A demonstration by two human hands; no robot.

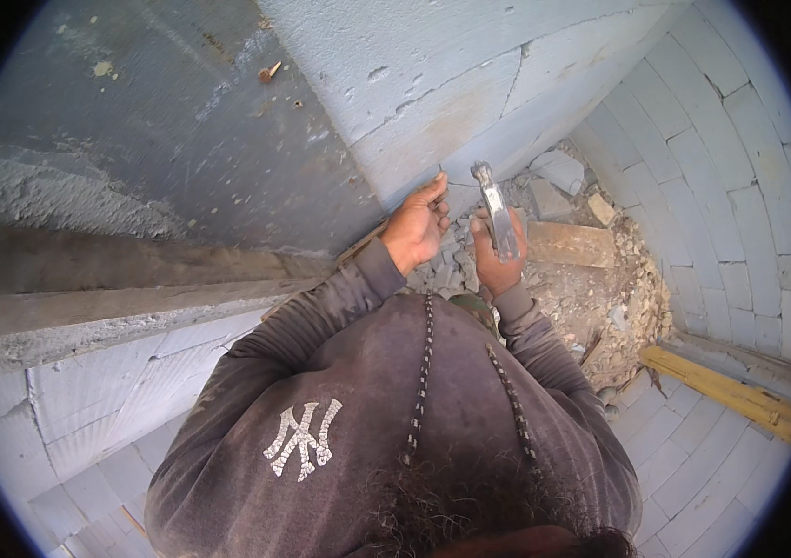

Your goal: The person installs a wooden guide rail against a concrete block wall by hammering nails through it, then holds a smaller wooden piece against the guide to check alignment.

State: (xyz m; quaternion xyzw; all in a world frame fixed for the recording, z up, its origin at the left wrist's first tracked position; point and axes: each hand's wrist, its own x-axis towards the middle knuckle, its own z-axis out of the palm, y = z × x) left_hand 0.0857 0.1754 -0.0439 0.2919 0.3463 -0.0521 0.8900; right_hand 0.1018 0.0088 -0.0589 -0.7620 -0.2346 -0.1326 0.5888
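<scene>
My right hand (pixel 498 260) is wrapped round a claw hammer and holds it up in front of my chest. The hammer's worn metal head (pixel 499 219) faces up, and the handle below it is hidden. Left of it, my left hand (pixel 418 225) is closed in a pinch, thumb and fingertips close to the lower edge of a pale block wall (pixel 451 102). Something thin seems to stick out at the fingertips, too small to make out. The hammer head and my left hand are a short gap apart.
A dark grey panel (pixel 181 121) and a wooden beam (pixel 116 279) lie to the left. Broken block pieces (pixel 558 172), rubble and a wood offcut (pixel 570 244) cover the ground ahead. A yellow bar (pixel 725 389) lies at the right, beside a curved-looking block wall (pixel 721 186).
</scene>
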